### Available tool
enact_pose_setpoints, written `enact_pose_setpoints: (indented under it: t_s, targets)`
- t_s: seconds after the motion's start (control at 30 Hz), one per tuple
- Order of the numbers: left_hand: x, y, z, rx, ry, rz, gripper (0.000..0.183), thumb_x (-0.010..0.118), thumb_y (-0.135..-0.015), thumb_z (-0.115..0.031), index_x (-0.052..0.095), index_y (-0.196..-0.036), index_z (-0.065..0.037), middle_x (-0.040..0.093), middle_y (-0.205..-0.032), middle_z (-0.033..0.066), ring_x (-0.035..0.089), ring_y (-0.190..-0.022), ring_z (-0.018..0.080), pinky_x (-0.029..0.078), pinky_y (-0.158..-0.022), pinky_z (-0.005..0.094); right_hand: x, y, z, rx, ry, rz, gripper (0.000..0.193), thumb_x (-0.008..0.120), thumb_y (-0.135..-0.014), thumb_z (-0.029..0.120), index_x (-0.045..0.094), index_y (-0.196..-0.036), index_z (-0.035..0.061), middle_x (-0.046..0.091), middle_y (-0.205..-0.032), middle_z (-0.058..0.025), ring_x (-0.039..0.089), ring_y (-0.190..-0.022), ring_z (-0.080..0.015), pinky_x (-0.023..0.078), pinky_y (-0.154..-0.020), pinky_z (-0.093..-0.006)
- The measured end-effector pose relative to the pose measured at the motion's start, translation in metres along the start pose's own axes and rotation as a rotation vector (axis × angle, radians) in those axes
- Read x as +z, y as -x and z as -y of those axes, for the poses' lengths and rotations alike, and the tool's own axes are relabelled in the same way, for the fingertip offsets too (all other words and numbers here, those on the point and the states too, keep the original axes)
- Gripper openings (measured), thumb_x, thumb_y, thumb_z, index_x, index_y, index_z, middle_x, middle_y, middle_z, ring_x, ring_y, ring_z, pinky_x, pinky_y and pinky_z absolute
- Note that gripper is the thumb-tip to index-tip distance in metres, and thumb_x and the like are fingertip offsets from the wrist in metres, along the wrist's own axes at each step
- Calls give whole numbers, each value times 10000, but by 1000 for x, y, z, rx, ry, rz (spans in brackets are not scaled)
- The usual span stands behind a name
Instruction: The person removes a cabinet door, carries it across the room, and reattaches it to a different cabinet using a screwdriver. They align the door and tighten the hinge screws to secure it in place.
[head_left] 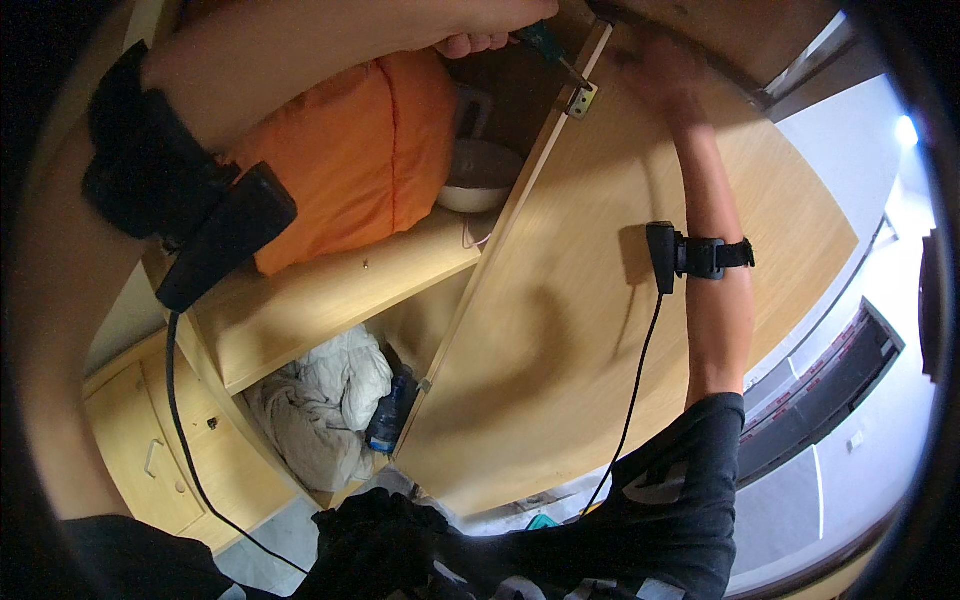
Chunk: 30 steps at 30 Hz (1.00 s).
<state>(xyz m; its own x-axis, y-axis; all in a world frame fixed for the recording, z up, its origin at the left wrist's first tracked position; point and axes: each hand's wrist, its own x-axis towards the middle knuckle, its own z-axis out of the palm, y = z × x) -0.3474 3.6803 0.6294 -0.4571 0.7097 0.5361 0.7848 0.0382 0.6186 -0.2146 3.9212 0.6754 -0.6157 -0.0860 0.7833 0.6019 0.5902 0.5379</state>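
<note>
My left hand (485, 38) is closed around the dark green handle of a screwdriver (541, 42) at the top of the view; part of this hand lies beyond the upper edge. The screwdriver's shaft slants down to a metal hinge (582, 101) on the edge of a light wooden cabinet door (560, 300), its tip at or very near the hinge. On the upper part of the door is my right hand (660, 75), smeared and dim, so its fingers do not show clearly. A second, lower hinge (424, 385) sits along the same edge.
An orange cloth bundle (350, 160) and a white bowl (480, 175) fill the upper shelf (330, 290). Below it lie pale bedding (335, 395) and a dark blue bottle (390, 410). Cables (640, 375) hang from both forearms. A drawer unit (150, 440) stands lower left.
</note>
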Motion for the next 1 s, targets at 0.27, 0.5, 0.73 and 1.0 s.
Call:
enact_pose_setpoints:
  t_s: [0.27, 0.5, 0.73, 1.0]
  targets:
    - [42, 3, 45, 1153, -924, -485, 394, 663, -868, -445, 585, -830, -61, 535, -630, -16, 525, -528, 76, 438, -491, 250, 0, 0, -1, 3, 47, -63, 564, 662, -762, 468, 570, -1268, 236, 653, -1108, -163, 604, -1040, -375, 468, -909, -477]
    - [36, 8, 37, 36, 406, 112, 403, 601, -901, -455, 541, -806, -68, 520, -628, 0, 479, -440, 93, 408, -395, 234, 7, -3, -13, -20, 4, -174, 570, 690, -727, 463, 603, -1217, 186, 647, -1110, -167, 585, -1068, -365, 447, -931, -476]
    - [28, 1, 22, 197, -68, -3, 487, 560, -913, -448, 599, -684, -19, 510, -518, 48, 513, -426, 142, 405, -370, 296, -5, -2, 5, 61, 156, -217, 630, 722, -683, 436, 587, -1182, 75, 640, -1038, -212, 579, -1043, -397, 426, -934, -536]
    - [31, -24, 33, 488, -392, -213, 490, 571, -892, -418, 694, -741, 32, 591, -563, 173, 580, -487, 251, 491, -568, 412, -17, 0, 6, 56, 91, -149, 486, 694, -752, 462, 666, -1160, 200, 677, -1053, -148, 632, -1007, -341, 493, -877, -443]
